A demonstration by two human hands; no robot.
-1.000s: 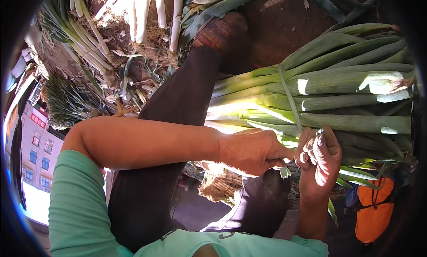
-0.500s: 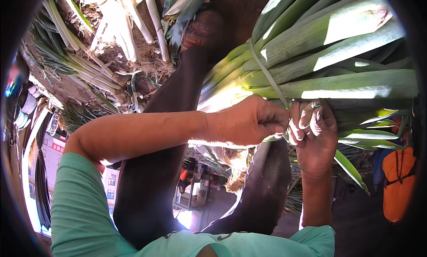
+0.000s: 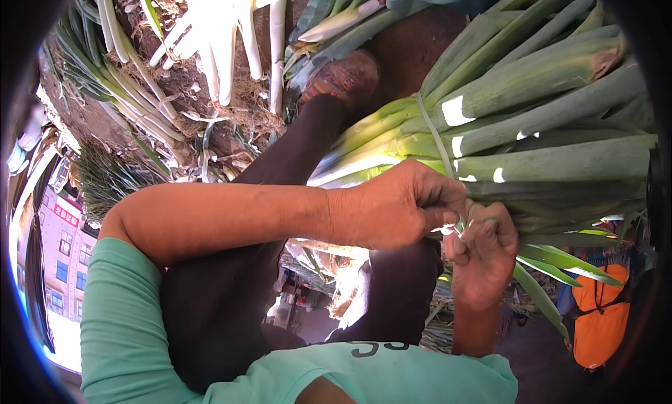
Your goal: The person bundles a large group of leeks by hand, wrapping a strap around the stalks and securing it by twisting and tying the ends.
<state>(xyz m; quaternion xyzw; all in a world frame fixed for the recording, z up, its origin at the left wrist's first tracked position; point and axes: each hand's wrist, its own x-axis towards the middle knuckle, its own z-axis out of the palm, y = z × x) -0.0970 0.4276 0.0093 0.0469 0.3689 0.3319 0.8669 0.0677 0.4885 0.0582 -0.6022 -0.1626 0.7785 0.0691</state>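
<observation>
A thick bundle of large green onions (image 3: pixel 553 110) lies across the right side, pale stems toward the left and broad green leaves toward the right. Around it runs a narrow green strip (image 3: pixel 435 135), which goes down behind my left hand (image 3: pixel 399 204). That hand is closed, fingers curled and thumb pressed in, against the lower edge of the bundle. My right hand (image 3: pixel 483 257) is closed beside it, fingers bent in a pinch. Between the fingertips of both hands a small bit of the green strip shows. The rest of the strip is hidden by the fingers.
My dark-trousered legs (image 3: pixel 294 149) are bent beneath my arms, one foot (image 3: pixel 343 79) near the bundle's stems. More green onions (image 3: pixel 224 47) with roots lie on the littered ground at the upper left. An orange bag-like thing (image 3: pixel 602 320) is at the lower right.
My right hand has moved down and turned, its fingers now curled in closer to the left hand. The view has shifted, so the bundle sits slightly lower.
</observation>
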